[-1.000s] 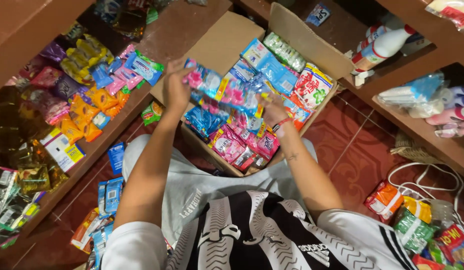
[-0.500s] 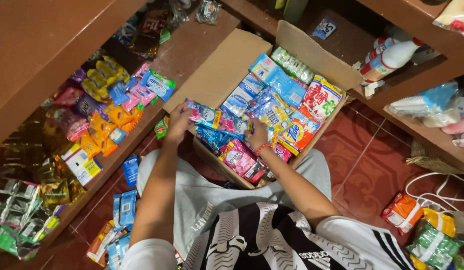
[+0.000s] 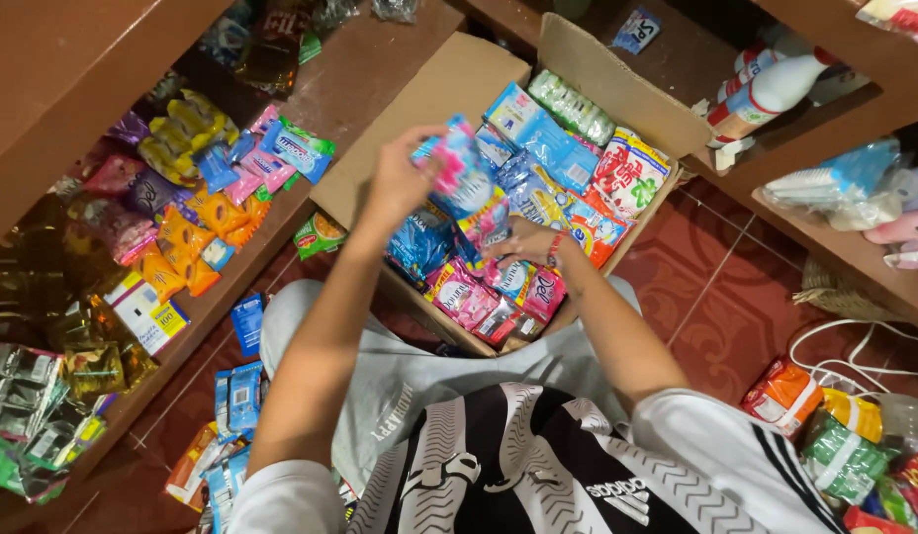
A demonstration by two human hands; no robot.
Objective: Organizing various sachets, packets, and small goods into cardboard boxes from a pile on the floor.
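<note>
- The left hand (image 3: 405, 183) is raised over the cardboard box (image 3: 449, 94), its fingers pinched on a strip of pink-and-blue sachets (image 3: 459, 173) held just above the box's contents, at the upper middle of the frame.
- The right hand (image 3: 523, 237) sits lower, down among the packets in the box; whether it grips one or only rests on them I cannot tell. A red band circles that wrist.
- To my eye, lifting the strip straight up while the lower hand steadies the neighbouring packets would keep the linked sachets from dragging others out.
- The box rests on the person's lap, flaps open, crammed with blue, pink and red-and-white packets.
- There is no counter here: the person sits on a dark red tiled floor (image 3: 736, 316) between wooden shelves.
- The shelf (image 3: 380, 59) at the left of the frame carries rows of orange, purple and yellow sachets; loose blue packets lie on the floor below it.
- At the upper right, another shelf holds a white bottle (image 3: 766, 94) and bagged goods; snack bags and a white cable lie at the lower right.
</note>
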